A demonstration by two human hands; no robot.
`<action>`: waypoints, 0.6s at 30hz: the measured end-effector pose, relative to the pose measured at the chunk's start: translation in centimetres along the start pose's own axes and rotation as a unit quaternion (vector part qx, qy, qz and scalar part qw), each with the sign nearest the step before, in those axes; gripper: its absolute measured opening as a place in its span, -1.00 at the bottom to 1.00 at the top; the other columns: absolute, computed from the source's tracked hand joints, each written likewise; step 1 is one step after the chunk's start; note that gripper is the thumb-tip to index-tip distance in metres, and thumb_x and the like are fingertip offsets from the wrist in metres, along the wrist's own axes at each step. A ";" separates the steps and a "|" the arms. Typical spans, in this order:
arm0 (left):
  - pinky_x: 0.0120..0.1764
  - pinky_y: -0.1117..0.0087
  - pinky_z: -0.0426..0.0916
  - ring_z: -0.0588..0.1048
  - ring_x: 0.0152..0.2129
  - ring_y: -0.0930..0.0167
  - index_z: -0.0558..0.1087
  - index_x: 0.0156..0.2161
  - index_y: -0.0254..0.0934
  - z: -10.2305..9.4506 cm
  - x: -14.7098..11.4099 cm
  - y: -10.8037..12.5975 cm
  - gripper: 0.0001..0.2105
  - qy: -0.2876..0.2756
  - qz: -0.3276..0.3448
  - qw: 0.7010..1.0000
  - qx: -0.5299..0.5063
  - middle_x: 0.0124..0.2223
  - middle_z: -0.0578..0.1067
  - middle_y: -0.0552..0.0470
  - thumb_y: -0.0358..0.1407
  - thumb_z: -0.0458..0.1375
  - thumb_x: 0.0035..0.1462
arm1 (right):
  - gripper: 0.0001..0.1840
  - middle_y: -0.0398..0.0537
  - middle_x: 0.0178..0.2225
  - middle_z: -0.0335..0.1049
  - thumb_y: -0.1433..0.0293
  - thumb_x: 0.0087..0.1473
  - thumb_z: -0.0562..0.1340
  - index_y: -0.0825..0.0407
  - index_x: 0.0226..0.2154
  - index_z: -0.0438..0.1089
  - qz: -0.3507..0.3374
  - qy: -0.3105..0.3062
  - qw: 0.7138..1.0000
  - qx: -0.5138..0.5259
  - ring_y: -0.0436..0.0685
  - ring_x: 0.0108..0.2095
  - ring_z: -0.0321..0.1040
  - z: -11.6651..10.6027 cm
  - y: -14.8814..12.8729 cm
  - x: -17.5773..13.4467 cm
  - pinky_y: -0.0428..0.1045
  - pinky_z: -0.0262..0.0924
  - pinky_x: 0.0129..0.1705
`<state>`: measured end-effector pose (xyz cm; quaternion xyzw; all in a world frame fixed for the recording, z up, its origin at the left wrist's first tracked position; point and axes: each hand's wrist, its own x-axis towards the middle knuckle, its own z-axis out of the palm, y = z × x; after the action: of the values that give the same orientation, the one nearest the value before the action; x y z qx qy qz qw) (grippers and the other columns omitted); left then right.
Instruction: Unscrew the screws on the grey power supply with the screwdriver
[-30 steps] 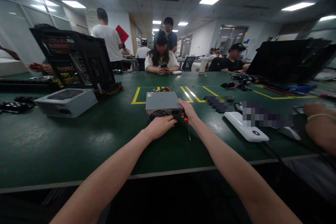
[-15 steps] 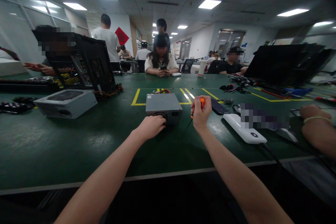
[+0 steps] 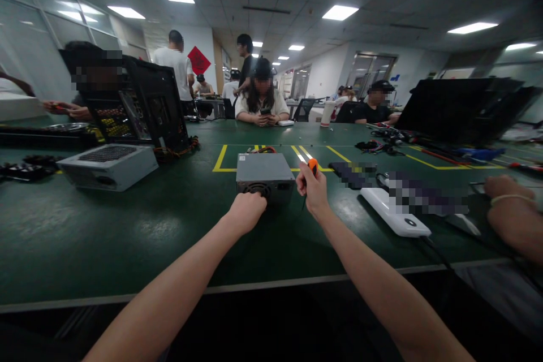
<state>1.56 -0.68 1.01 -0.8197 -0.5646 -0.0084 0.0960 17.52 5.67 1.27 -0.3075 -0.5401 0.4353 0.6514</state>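
A grey computer power supply (image 3: 265, 168) sits on the green table in front of me, its fan grille facing me. My left hand (image 3: 249, 210) is closed at the lower part of that grille. Its fingertips are hidden, so anything pinched there cannot be made out. My right hand (image 3: 313, 188) is wrapped round a screwdriver (image 3: 313, 165) with an orange handle, just right of the power supply. The dark shaft points down below the hand, apart from the casing.
A second power supply (image 3: 108, 167) and an open computer case (image 3: 156, 104) stand at the left. To the right lie a white power bank (image 3: 394, 212) with a cable and a dark phone-like object (image 3: 350, 174). A co-worker's arm (image 3: 513, 203) rests at the right edge.
My right hand has moved left with the screwdriver, closer to the power supply. The left hand stays at the grille, its fingers more tucked in. A standing person behind has shifted left.
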 end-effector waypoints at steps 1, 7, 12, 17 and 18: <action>-0.36 0.25 0.40 0.49 -0.34 0.22 0.43 -0.27 -0.38 -0.1 -0.1 0.1 -0.82 -0.003 -0.003 1.000 0.002 -0.23 0.47 -0.17 -0.39 -0.01 0.13 | -0.52 -0.31 -0.82 0.02 0.11 -0.08 0.22 0.05 -0.76 0.11 0.003 -0.001 1.000 0.005 -0.17 -0.82 -0.10 0.0 -0.1 0.0 -0.19 -0.23 -0.81; -0.33 0.32 0.39 0.49 -0.34 0.27 0.42 -0.23 -0.41 -0.4 -0.2 0.4 -0.78 -0.017 0.004 1.000 0.003 -0.22 0.45 -0.22 -0.49 -0.07 0.12 | -0.54 -0.32 -0.81 0.03 0.08 -0.09 0.20 0.03 -0.71 0.09 0.019 -0.004 0.999 0.037 -0.17 -0.80 -0.11 0.0 -0.7 -0.2 -0.19 -0.24 -0.80; -0.38 0.27 0.39 0.48 -0.33 0.21 0.41 -0.20 -0.45 -0.6 -0.2 1.1 -0.73 -0.014 0.021 1.000 0.016 -0.18 0.41 -0.29 -0.56 -0.10 0.08 | -0.51 -0.30 -0.78 0.01 -0.03 -0.06 0.11 0.01 -0.67 0.09 0.045 -0.045 0.991 0.121 -0.15 -0.79 -0.16 0.0 -1.4 -0.2 -0.18 -0.27 -0.78; -0.35 0.30 0.36 0.47 -0.32 0.26 0.41 -0.21 -0.38 0.0 0.0 1.6 -0.78 0.029 0.027 0.998 -0.046 -0.20 0.42 -0.20 -0.48 -0.08 0.13 | -0.37 -0.27 -0.76 -0.06 -0.20 -0.08 -0.12 0.00 -0.70 0.05 0.065 -0.099 0.980 0.158 -0.12 -0.77 -0.18 -0.6 -1.9 0.1 -0.15 -0.26 -0.75; -0.34 0.33 0.36 0.47 -0.33 0.29 0.41 -0.22 -0.34 0.3 0.1 1.7 -0.80 0.047 0.026 0.995 -0.086 -0.20 0.43 -0.13 -0.42 -0.06 0.14 | -0.36 -0.27 -0.76 -0.07 -0.21 -0.09 -0.14 0.00 -0.71 0.04 0.068 -0.104 0.979 0.164 -0.11 -0.77 -0.19 -0.8 -1.9 0.1 -0.14 -0.26 -0.74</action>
<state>3.14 -1.11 0.48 -0.8380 -0.5352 -0.0927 0.0514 18.77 5.01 2.82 -0.1858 -0.5042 0.5904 0.6023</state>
